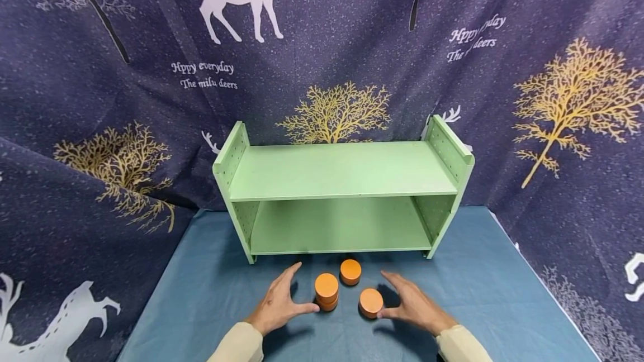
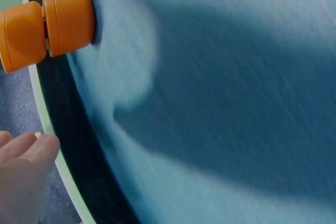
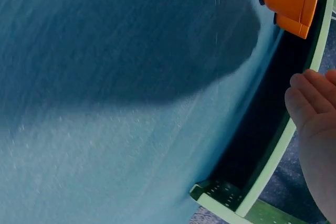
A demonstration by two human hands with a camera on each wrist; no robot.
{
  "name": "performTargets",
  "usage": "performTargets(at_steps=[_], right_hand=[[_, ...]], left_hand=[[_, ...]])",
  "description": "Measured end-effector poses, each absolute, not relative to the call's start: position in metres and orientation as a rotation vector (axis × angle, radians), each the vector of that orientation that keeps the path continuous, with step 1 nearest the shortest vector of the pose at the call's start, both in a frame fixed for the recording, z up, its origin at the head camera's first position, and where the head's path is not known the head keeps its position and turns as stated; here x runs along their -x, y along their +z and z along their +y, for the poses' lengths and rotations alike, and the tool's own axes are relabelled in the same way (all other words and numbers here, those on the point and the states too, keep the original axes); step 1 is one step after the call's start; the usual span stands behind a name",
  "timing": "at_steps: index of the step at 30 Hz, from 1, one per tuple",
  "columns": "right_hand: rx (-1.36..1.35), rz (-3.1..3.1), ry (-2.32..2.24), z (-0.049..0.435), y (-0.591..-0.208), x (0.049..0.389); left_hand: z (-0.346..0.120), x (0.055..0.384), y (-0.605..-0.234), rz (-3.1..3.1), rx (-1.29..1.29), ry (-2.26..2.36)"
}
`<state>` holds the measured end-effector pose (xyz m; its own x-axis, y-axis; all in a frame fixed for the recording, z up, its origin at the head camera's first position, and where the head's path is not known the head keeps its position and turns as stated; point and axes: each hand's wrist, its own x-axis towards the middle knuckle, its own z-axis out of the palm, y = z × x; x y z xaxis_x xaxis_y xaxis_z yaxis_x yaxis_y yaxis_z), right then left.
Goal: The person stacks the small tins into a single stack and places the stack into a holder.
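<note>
Two round orange jars are stacked on the blue cloth, the upper jar [image 1: 326, 287] covering most of the lower jar [image 1: 328, 305]. Beside this stack my left hand [image 1: 279, 301] spreads its thumb and fingers, the thumb tip close to the jars. A third orange jar [image 1: 371, 301] stands to the right of the stack, and a fourth orange jar [image 1: 350, 271] stands behind. My right hand [image 1: 415, 305] is also spread, its thumb at the third jar's right edge; whether it touches I cannot tell. Neither hand holds anything. The left wrist view shows the stacked jars [image 2: 69, 22] sideways.
A light green two-tier shelf [image 1: 342, 169] stands just behind the jars, with raised side panels. Blue cloth [image 1: 196, 295] covers the table. Dark curtains [image 1: 322, 43] printed with deer and trees hang around the back and sides.
</note>
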<state>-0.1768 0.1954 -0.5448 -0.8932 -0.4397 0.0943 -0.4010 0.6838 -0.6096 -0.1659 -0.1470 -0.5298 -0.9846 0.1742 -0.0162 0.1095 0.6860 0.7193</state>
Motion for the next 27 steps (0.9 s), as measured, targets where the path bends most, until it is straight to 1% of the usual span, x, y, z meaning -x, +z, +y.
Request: performTargets(at_steps=[8,13,20,27], right_hand=[[0.759,2.788,-1.099,0.193,-0.55,0.179],[0.815,2.744,-1.166,0.193,-0.555,0.18],[0.685,2.502,-1.335,0.191,-0.556,0.183],[0.606,2.401,-1.38,0.191,-0.559,0.184]], left_hand=[[-0.146,0.168,-0.541,2.725,-0.249,1.389],[-0.147,0.168,-0.546,2.694,-0.257,1.435],[-0.142,0.17,-0.55,2.648,-0.351,1.521],[-0.138,0.173,-0.554,2.595,-0.405,1.63]])
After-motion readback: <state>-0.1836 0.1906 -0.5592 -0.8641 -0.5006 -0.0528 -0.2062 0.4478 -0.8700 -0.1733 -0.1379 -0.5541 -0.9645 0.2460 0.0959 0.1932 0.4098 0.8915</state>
